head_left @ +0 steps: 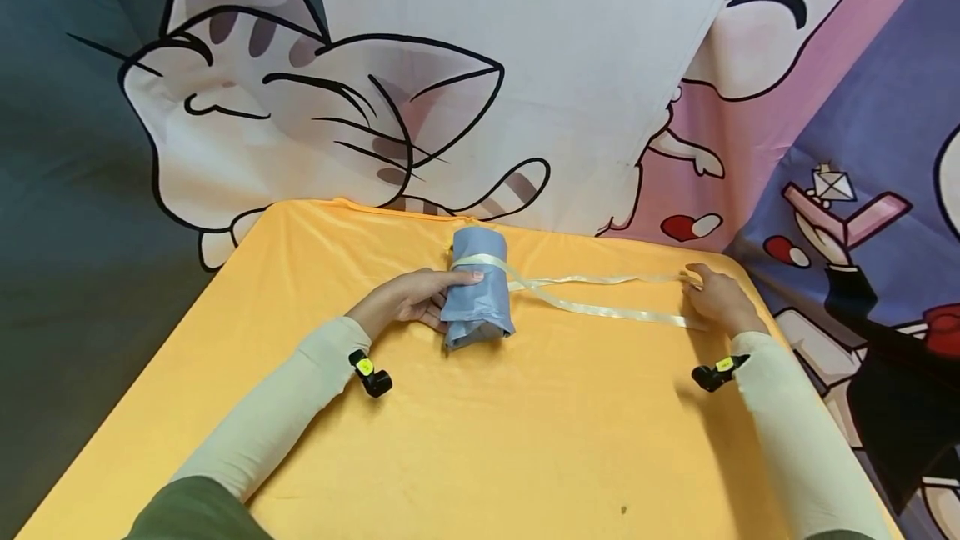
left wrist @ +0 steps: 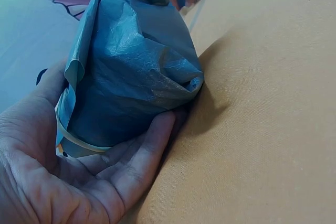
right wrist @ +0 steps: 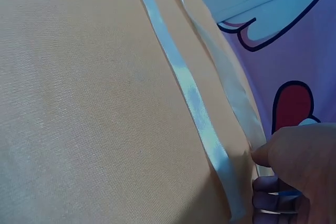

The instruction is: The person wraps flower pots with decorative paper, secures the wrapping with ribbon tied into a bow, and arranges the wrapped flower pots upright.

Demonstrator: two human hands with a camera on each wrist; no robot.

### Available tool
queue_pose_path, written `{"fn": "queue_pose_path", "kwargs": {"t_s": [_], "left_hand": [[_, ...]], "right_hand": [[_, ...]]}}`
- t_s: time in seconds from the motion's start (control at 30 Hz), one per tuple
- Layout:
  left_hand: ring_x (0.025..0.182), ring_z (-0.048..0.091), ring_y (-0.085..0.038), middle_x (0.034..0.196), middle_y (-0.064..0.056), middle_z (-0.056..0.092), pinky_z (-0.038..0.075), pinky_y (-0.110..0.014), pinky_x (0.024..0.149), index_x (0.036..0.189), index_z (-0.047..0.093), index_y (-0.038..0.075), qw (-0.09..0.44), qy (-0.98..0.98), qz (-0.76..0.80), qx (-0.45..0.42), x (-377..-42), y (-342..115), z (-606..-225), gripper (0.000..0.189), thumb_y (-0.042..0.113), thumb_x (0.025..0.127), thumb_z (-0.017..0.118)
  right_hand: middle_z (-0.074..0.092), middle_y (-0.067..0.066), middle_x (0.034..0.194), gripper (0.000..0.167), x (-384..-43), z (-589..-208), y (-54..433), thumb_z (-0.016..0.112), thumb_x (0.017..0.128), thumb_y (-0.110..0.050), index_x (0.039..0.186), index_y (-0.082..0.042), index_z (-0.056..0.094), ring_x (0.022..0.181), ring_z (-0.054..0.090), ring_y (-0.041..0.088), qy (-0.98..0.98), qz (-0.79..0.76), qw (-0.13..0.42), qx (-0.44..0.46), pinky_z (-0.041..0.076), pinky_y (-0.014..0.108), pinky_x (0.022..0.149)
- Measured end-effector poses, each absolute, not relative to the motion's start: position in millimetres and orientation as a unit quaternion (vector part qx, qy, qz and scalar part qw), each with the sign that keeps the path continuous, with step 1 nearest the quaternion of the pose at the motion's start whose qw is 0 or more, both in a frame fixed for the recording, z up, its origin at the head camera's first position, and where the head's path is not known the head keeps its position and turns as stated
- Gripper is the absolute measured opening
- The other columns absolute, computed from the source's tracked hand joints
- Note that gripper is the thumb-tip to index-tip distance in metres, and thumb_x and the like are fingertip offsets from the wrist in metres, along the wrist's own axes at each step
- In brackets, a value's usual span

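Note:
A roll-shaped bundle wrapped in blue paper [head_left: 480,298] lies on the table, its near end crumpled and folded in. My left hand [head_left: 423,294] grips it from the left, thumb on top and fingers curled underneath, as the left wrist view also shows. A cream satin ribbon [head_left: 592,307] runs round the bundle's upper part, and its two tails cross and stretch rightward. At the right, my right hand [head_left: 720,298] pinches the farther tail [right wrist: 239,95] between thumb and fingers. The nearer tail [right wrist: 197,106] ends loose beside the curled fingers.
A yellow cloth [head_left: 540,423] covers the table. Behind it hangs a printed backdrop [head_left: 585,65] with a cartoon cat, and more printed fabric borders the right side. Each sleeve carries a small black wrist camera [head_left: 371,373].

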State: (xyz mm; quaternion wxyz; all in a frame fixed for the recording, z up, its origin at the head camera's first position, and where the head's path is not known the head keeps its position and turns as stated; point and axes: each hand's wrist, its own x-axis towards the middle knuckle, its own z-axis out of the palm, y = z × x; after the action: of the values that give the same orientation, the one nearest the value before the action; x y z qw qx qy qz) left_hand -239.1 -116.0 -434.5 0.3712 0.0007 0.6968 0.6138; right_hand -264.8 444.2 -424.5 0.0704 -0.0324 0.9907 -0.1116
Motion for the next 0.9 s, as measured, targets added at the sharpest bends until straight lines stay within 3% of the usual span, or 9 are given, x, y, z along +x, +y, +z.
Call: {"fn": "queue_pose_path", "kwargs": {"t_s": [0.1,0.37,0.67,0.9], "left_hand": [[0.081,0.084,-0.023,0.099,-0.011,0.083,0.072,-0.044,0.085,0.135,0.069,-0.005,0.371,0.698,0.613,-0.001,-239,-116,-434,0.070,0.059,0.105,0.071],[0.083,0.084,-0.022,0.101,-0.010,0.083,0.072,-0.044,0.086,0.136,0.068,-0.005,0.370,0.701,0.610,0.000,-238,-114,-433,0.072,0.060,0.105,0.071],[0.082,0.084,-0.023,0.100,-0.011,0.084,0.072,-0.044,0.084,0.133,0.071,-0.003,0.364,0.711,0.602,-0.002,-236,-113,-428,0.072,0.061,0.102,0.075],[0.078,0.083,-0.022,0.096,-0.010,0.084,0.072,-0.043,0.081,0.129,0.073,-0.002,0.364,0.712,0.600,-0.009,-233,-110,-425,0.070,0.061,0.101,0.077]], "right_hand": [[0.070,0.044,0.124,0.052,-266,-427,444,0.049,0.118,-0.025,0.161,0.005,0.044,0.111,0.067,0.058,0.991,-0.109,0.069,-0.039,0.053,0.076,0.103],[0.069,0.036,0.121,0.036,-269,-426,441,0.053,0.116,-0.023,0.133,0.009,0.058,0.107,0.064,0.049,0.991,-0.111,0.078,-0.007,0.055,0.067,0.097],[0.071,0.034,0.122,0.034,-270,-418,437,0.060,0.112,-0.022,0.126,0.007,0.069,0.101,0.067,0.045,0.990,-0.120,0.073,0.025,0.057,0.055,0.079],[0.074,0.032,0.116,0.034,-269,-406,420,0.058,0.111,-0.017,0.123,0.012,0.072,0.095,0.067,0.041,0.990,-0.133,0.041,-0.018,0.059,0.059,0.087]]}}
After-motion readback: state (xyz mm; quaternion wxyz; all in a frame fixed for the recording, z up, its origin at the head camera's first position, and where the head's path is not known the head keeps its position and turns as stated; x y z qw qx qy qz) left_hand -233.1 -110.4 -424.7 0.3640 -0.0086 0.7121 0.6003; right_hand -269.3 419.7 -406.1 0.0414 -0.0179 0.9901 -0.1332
